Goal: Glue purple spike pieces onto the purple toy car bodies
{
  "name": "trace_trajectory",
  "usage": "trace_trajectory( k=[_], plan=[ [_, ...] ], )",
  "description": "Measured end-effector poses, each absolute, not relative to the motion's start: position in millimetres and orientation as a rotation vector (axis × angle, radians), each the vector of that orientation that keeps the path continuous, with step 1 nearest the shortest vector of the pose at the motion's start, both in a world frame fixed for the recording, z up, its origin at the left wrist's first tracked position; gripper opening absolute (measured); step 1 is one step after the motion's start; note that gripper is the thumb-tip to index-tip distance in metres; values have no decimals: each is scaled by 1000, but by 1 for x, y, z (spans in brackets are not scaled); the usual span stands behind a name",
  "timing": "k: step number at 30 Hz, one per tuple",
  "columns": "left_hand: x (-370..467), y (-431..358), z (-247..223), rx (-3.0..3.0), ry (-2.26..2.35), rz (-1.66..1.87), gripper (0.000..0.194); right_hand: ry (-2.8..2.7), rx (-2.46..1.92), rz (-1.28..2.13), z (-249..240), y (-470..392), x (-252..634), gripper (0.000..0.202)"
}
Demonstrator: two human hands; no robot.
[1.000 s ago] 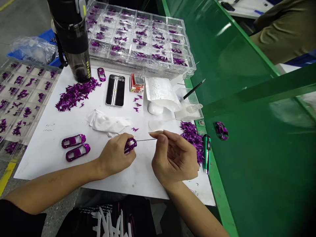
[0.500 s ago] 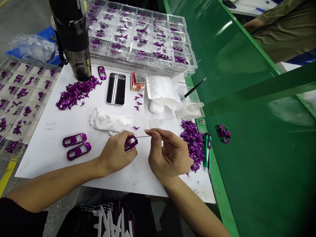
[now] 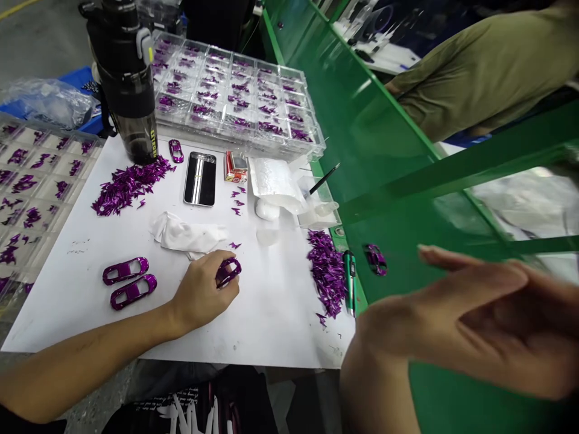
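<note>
My left hand (image 3: 204, 288) is closed around a purple toy car body (image 3: 228, 272), held just above the white sheet (image 3: 266, 313). Left of that hand, two more purple toy car bodies (image 3: 133, 292) lie side by side. My right hand (image 3: 470, 319) is raised off to the right over the green bench surface, close to the camera and smeared by motion. Whether anything is between its fingers cannot be made out. A white cloth (image 3: 185, 234) lies beyond the left hand, with one small purple piece (image 3: 234, 245) near its end.
Heaps of small purple pieces lie at left (image 3: 129, 185) and right (image 3: 326, 274). Behind are a black bottle (image 3: 129, 90), a phone (image 3: 200, 179) and a compartment box (image 3: 235, 141). A green cutter (image 3: 350, 282) and another car (image 3: 375, 259) lie right. A person (image 3: 474, 72) stands beyond.
My right hand has swung away to the right from the left hand, and the thin rod it pinched no longer shows. My left hand keeps the car body. The view has shifted right.
</note>
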State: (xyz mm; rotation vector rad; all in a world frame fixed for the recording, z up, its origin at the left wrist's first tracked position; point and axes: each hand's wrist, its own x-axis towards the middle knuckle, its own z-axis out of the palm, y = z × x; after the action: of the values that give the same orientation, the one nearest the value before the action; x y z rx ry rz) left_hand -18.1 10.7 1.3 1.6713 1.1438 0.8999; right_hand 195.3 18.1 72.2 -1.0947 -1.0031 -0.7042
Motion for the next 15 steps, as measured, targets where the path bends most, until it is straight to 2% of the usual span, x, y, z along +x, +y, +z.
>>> trace_trajectory(
  k=[4,10,15],
  plan=[
    [-19,8,4,1675,1075,926,29,-1071,-1322,-630,70,48,250,5],
    [-21,7,8,1586,934,915,34,-1131,-1589,-540,44,86,287,17],
    [-22,16,13,1166,713,835,34,-1327,-1714,-380,47,74,275,24]
  ],
)
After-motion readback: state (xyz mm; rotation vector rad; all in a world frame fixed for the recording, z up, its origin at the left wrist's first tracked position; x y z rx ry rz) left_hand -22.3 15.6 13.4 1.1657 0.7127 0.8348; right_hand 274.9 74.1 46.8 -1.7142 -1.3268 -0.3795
